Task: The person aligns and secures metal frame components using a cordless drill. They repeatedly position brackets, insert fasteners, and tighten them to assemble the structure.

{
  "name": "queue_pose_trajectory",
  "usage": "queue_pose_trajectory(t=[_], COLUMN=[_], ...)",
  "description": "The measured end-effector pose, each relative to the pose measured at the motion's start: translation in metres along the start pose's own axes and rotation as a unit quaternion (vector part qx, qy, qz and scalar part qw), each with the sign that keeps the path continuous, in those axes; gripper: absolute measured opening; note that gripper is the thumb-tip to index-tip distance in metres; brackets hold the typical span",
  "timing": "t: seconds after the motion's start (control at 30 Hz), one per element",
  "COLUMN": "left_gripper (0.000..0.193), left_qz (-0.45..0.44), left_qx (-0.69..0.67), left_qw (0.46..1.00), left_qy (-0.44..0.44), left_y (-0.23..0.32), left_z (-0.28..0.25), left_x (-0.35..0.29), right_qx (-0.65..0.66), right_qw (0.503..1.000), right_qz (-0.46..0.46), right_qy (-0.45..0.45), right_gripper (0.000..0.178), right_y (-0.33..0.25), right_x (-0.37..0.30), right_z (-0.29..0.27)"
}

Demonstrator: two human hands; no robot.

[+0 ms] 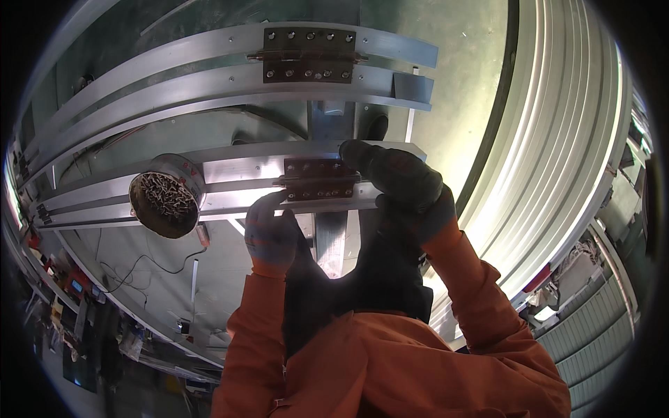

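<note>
In a dark glove, my right hand [416, 212] grips a dark cordless drill [401, 174]. The drill's nose points left, over the upper right corner of a dark brown hinge [317, 179]. This hinge lies across two silvery metal rails [237, 171], with screw heads or holes along both of its leaves. My left hand [270, 233], also gloved, has its fingertips at the hinge's lower left corner, on or close to the near rail. Its thumb and forefinger are apart. A round tin of screws [167, 195] sits on the rails to the left.
Farther off, a second hinge [309, 56] joins another pair of rails [167, 59], its screws in place. Long ribbed pale metal profiles [557, 139] are stacked on the right. A cable [150, 259] trails over the floor at left, near assorted tools [77, 285].
</note>
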State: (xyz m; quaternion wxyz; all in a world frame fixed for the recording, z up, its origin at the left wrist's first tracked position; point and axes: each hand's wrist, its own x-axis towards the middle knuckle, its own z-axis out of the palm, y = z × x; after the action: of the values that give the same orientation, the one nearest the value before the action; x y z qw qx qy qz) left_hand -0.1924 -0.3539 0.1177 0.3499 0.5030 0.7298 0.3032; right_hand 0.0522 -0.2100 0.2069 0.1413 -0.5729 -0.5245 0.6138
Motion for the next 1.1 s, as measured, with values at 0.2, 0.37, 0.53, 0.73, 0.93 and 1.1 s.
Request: queue_pose_trajectory(t=[0.2,0.37,0.53,0.73,0.93,1.1], left_gripper=[0.027,0.030,0.039,0.051,0.063,0.073], left_qz=[0.007,0.051,0.169,0.209,0.233,0.211], left_qx=[0.007,0.032,0.162,0.350,0.378,0.365], left_qw=[1.000,0.996,0.964,0.913,0.893,0.900], left_qy=[0.022,0.067,0.127,-0.008,-0.069,-0.115], left_y=[0.001,-0.016,-0.017,-0.059,-0.071,-0.061], left_z=[-0.003,0.000,-0.001,-0.014,-0.018,-0.023], left_x=[0.032,0.088,0.221,0.292,0.293,0.292], right_qx=[-0.177,0.005,0.246,0.178,0.177,0.170], right_qw=[0.973,0.993,0.956,0.956,0.951,0.949], right_qz=[-0.143,0.083,0.130,0.223,0.238,0.252], right_qy=[0.047,0.079,0.090,0.072,0.085,0.077], right_gripper=[0.051,0.024,0.020,0.030,0.031,0.029], right_y=[0.016,-0.006,0.012,-0.020,-0.024,-0.039], right_x=[0.022,0.075,0.151,0.179,0.182,0.185], right_z=[-0.019,-0.009,-0.018,-0.008,-0.010,-0.015])
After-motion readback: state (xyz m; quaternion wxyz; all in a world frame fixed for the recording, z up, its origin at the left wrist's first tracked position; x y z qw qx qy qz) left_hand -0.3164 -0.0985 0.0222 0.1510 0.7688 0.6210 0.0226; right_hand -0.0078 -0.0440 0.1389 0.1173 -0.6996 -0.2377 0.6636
